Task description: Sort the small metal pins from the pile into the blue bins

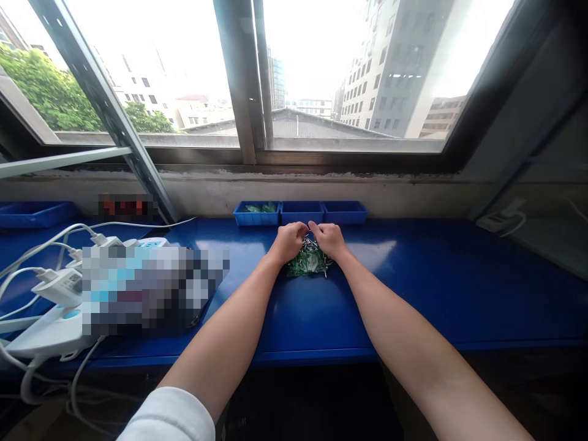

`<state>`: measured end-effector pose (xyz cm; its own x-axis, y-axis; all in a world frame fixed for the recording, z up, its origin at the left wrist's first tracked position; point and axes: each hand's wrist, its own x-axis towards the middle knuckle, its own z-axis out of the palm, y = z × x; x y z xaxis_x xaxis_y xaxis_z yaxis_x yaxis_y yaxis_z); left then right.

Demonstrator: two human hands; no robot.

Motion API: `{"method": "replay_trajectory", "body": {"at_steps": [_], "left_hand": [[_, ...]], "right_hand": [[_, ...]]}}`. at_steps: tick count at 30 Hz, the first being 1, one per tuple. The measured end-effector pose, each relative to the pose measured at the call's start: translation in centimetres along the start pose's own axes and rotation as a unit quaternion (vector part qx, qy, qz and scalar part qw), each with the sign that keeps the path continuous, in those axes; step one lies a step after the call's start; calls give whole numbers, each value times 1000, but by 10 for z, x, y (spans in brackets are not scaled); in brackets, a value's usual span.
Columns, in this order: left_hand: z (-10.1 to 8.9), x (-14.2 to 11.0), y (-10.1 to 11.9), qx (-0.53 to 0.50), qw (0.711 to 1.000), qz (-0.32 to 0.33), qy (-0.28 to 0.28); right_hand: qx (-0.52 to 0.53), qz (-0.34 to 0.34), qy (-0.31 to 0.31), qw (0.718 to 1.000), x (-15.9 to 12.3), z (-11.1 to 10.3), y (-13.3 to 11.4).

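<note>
My left hand (289, 241) and my right hand (329, 240) are close together over the blue table (422, 275). Their fingers are curled, thumb and index finger pinched, with the tips nearly meeting. Whatever sits between the fingertips is too small to make out. Beneath and between them lies a heap of small silvery metal pieces (311, 243) that look like screws. A green-tinted clear plastic bag (305, 264) lies on the near side of the heap. One loose metal piece (326, 274) pokes out at the bag's right edge.
Behind my hands stand three joined blue bins: the left bin (239, 214) holds green plastic packets, beside the middle bin (301, 214) and right bin (346, 214). At left are a white power strip (50, 334) with plugs, cables and a blurred item. A metal shelf post (138, 153) rises nearby.
</note>
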<state>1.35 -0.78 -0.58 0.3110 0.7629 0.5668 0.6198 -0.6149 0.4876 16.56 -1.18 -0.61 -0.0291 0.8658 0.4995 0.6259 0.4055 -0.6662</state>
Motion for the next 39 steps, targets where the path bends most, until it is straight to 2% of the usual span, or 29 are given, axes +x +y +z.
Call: {"method": "replay_trajectory", "body": {"at_steps": [3,7,11,14,18,23,27,30,32,35,39], "left_hand": [[1,0,-3,-1,1000,-3,11],[1,1,-5,-4,1000,-9,14],[2,0,-6,-14,1000,-5,17],[3,0,-5,-15,1000,-9,12],[1,1,-2,38,998,-40,28],[-5,3,-5,97,980,-147,87],[-7,4,-13,105,974,-188,75],[-5,4,-17,113,973,-198,37],[-4,4,-17,115,974,-194,3],[-2,3,-14,117,976,-179,-39],[-3,3,-11,120,977,-168,-62]], "right_hand": [[103,37,5,994,0,-1,-1],[253,86,1,964,3,-2,-2],[317,79,1,945,4,-5,-1],[322,72,-12,944,3,-5,-1],[291,77,7,954,3,-6,1],[141,87,108,980,5,-14,7],[51,114,128,984,10,-23,12],[2,122,139,983,15,-27,17],[-36,137,131,981,19,-27,22],[-77,157,88,981,22,-26,28],[-77,155,38,984,22,-24,33]]}}
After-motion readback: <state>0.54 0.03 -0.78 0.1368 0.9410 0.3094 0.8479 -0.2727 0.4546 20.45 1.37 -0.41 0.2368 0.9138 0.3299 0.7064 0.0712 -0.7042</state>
